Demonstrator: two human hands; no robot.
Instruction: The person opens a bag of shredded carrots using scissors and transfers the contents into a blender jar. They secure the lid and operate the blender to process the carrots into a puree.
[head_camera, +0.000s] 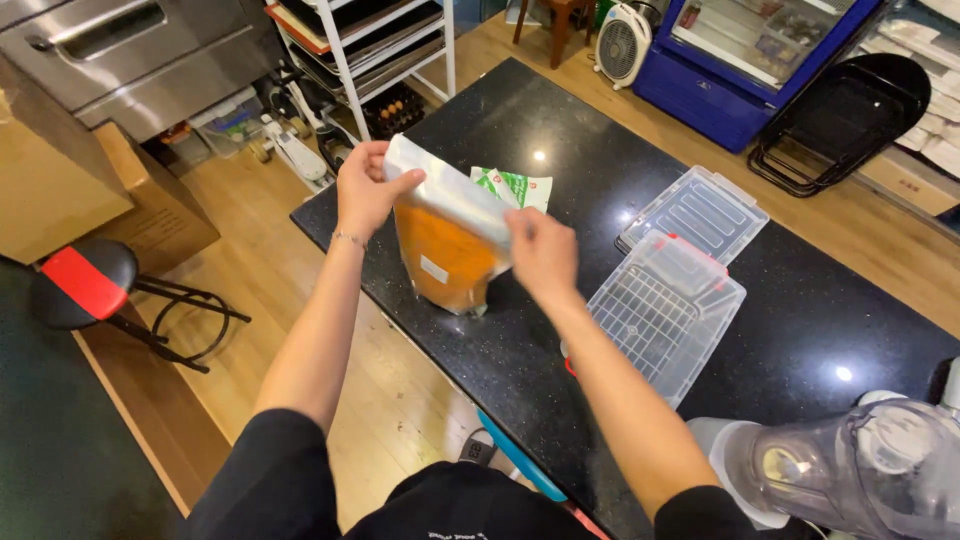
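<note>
A clear plastic pouch of orange stuff (445, 255) stands upright on the black counter (800, 330) near its left edge. My left hand (365, 188) pinches the pouch's top left corner. My right hand (542, 255) grips the top edge on the right side. The pouch's white upper strip is bent over between the two hands. Just behind it lies a small white and green packet (518, 186).
A clear plastic box (665, 315) and its lid (695, 212) lie right of the pouch. A blender jug (850, 470) stands at the near right. A red-seated stool (85, 285), a rack of trays (370, 50) and a blue display fridge (750, 50) surround the counter.
</note>
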